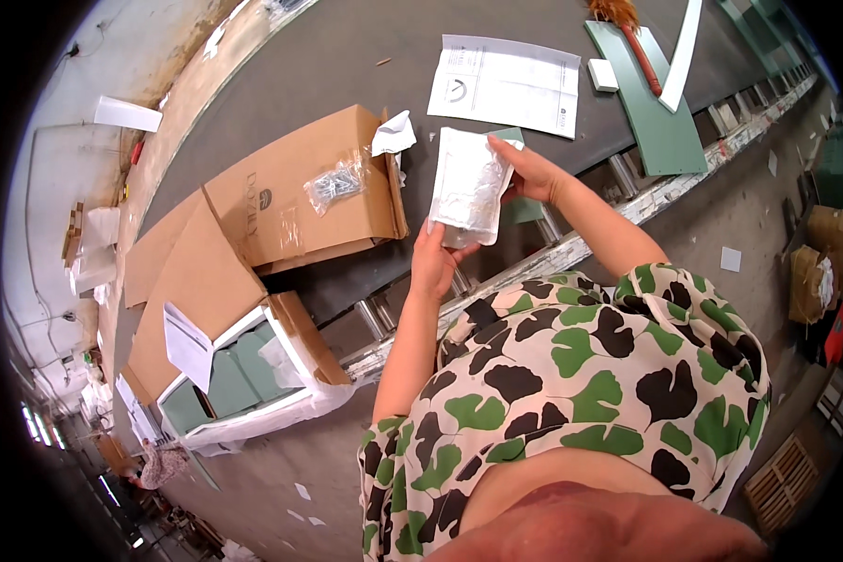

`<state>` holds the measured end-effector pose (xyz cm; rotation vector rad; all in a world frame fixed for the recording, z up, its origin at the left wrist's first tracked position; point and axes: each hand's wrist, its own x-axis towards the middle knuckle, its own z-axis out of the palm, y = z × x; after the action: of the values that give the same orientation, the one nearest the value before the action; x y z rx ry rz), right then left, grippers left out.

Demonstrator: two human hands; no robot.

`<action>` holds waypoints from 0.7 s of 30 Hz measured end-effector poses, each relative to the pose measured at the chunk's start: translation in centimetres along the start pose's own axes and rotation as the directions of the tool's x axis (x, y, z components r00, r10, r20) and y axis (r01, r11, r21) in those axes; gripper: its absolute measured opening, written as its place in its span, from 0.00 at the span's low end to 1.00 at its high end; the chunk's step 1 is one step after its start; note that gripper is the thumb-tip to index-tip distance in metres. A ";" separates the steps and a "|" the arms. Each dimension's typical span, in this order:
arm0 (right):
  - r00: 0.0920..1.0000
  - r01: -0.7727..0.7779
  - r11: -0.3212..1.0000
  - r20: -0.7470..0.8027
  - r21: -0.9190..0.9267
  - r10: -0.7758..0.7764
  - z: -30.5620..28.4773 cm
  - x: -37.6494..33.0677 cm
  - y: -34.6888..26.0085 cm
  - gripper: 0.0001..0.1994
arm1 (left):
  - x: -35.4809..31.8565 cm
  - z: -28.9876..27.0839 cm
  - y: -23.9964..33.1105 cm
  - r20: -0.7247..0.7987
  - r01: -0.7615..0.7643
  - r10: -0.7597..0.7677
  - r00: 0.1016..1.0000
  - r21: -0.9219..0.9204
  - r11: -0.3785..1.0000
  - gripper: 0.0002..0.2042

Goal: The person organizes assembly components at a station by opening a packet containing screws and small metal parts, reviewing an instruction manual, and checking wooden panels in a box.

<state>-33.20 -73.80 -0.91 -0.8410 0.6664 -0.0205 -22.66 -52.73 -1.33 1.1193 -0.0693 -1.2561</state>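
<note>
Both hands hold a flat white pouch [470,183] with a shiny, crinkled front, tilted over the near edge of the dark conveyor. My left hand [433,262] grips its lower left corner, thumb on the front. At the upper right side, my right hand [531,174] pinches the edge, with part of its fingers hidden behind. Partly covered by the pouch and right hand is a green piece [525,208]. To the left lies a brown cardboard box [295,220], bearing a clear bag of metal hardware [335,185]. Beyond the pouch rests a printed sheet [510,84].
An opened carton [309,328] at lower left holds green panels [239,375] in white foam. Rightward on the conveyor [290,84] are a long green board [660,131], a feather duster [639,56], a white strip [686,56] and a small white block [603,75]. Rollers [375,320] line the near edge.
</note>
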 end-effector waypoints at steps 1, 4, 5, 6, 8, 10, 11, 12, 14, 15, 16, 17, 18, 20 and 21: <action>0.999 0.008 0.999 -0.031 -0.031 -0.009 -0.1 0.4 -0.7 0.29 | 0.5 0.0 0.3 0.004 -0.017 0.017 1.000 -0.004 1.000 0.20; 0.995 0.074 0.997 -0.074 0.015 -0.073 -1.0 2.1 -1.9 0.29 | 1.7 0.2 0.7 -0.061 -0.012 0.006 0.998 -0.100 0.995 0.21; 0.994 0.087 0.993 -0.071 0.085 -0.081 -1.2 2.8 -2.4 0.29 | 1.9 0.0 0.6 -0.058 -0.023 0.015 0.998 -0.145 0.989 0.22; 0.993 0.098 0.983 -0.074 0.155 -0.087 -1.4 3.3 -2.8 0.29 | 1.9 0.0 0.6 -0.068 -0.027 0.017 0.998 -0.148 0.989 0.22; 0.984 0.152 0.975 -0.121 0.164 -0.133 -2.2 4.5 -4.5 0.29 | 1.6 0.1 0.5 -0.090 -0.037 0.023 0.996 -0.154 0.987 0.22; 0.963 0.235 0.961 -0.169 0.147 -0.210 -2.7 5.9 -6.2 0.29 | 1.3 -0.6 -0.1 -0.116 -0.017 -0.001 0.993 -0.157 0.987 0.22; 0.939 0.259 0.961 -0.259 0.093 -0.228 -2.3 6.3 -7.3 0.29 | 1.0 -1.1 -0.5 -0.134 -0.004 -0.018 0.991 -0.160 0.987 0.22; 0.918 0.303 0.953 -0.266 -0.015 -0.295 -1.8 6.5 -8.4 0.31 | 0.8 -1.4 -0.9 -0.149 0.011 -0.036 0.988 -0.163 0.987 0.22; 0.832 0.435 0.859 -0.246 -0.269 -0.498 -0.2 7.2 -9.7 0.31 | 0.3 -2.1 -1.4 -0.183 0.021 -0.051 0.982 -0.162 0.987 0.20; 0.839 0.400 0.807 -0.180 -0.435 -0.513 -0.5 8.5 -10.1 0.33 | 0.1 -2.4 -1.7 -0.191 0.022 -0.054 0.980 -0.164 0.986 0.20; 0.845 0.361 0.759 -0.155 -0.543 -0.512 0.2 8.7 -10.3 0.30 | -0.2 -2.8 -2.0 -0.199 0.025 -0.058 0.978 -0.167 0.986 0.19; 0.801 0.398 0.651 -0.102 -0.647 -0.590 0.1 10.0 -10.2 0.28 | -0.3 -3.0 -2.2 -0.208 0.013 -0.048 0.977 -0.167 0.986 0.19; 0.752 0.430 0.522 -0.027 -0.736 -0.659 1.1 10.6 -10.5 0.27 | -0.4 -3.2 -2.3 -0.212 0.003 -0.041 0.976 -0.174 0.985 0.19; 0.721 0.428 0.421 0.022 -0.800 -0.693 2.2 10.3 -10.8 0.26 | -0.7 -3.6 -2.4 -0.219 -0.014 -0.028 0.975 -0.185 0.983 0.19; 0.704 0.427 0.363 0.052 -0.828 -0.708 3.1 9.9 -11.3 0.26 | -0.8 -3.6 -2.4 -0.220 -0.021 -0.021 0.975 -0.190 0.982 0.19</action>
<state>-20.94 -82.08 3.11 -1.9998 0.6333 -0.5707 -22.57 -49.60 -4.38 1.0841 0.2158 -1.1053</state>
